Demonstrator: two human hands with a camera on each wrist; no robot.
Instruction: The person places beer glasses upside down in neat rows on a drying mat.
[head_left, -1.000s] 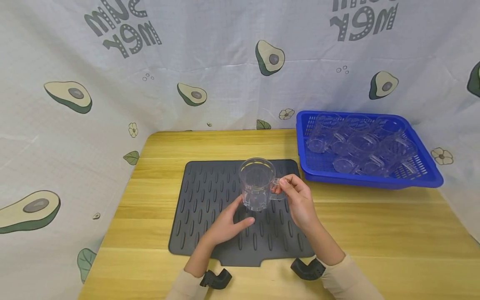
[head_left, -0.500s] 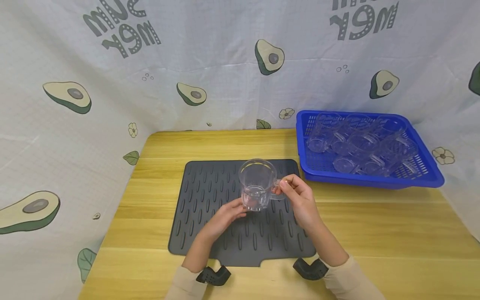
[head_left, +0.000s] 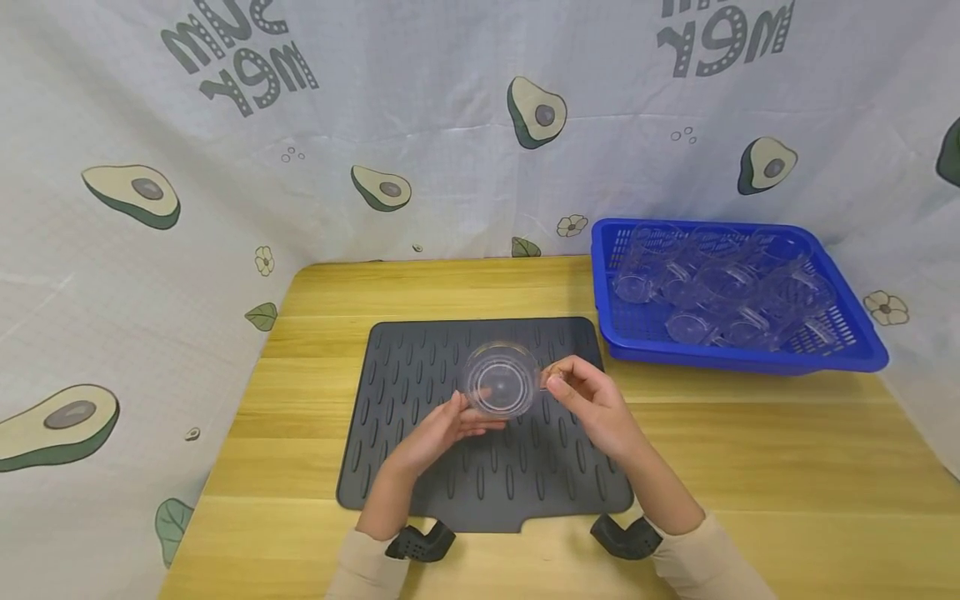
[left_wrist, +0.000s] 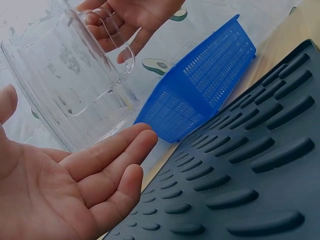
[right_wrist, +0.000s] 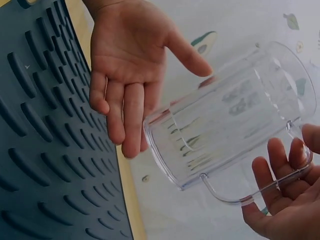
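One mug (right_wrist: 230, 115), right fingers (right_wrist: 276, 155) gripping handle (right_wrist: 223, 199), left fingers (left_wrist: 107, 155) extended

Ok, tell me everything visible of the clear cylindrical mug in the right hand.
The clear mug looks like glass or plastic; the right hand grips its loop handle. It's held above the dark grey ridged mat, one round end facing the head camera, base or mouth unclear. The left hand lies beside it; contact uncertain.

We see the mug (head_left: 501, 385) end-on, its handle (head_left: 546, 379) pinched in our right hand (head_left: 592, 404). Left of that grip, our left hand (head_left: 441, 435) has its fingers extended by the mug. Below the grip lies the mat (head_left: 465, 496); beyond it, rightward, the basket (head_left: 720, 359) holds clear cups (head_left: 693, 325).
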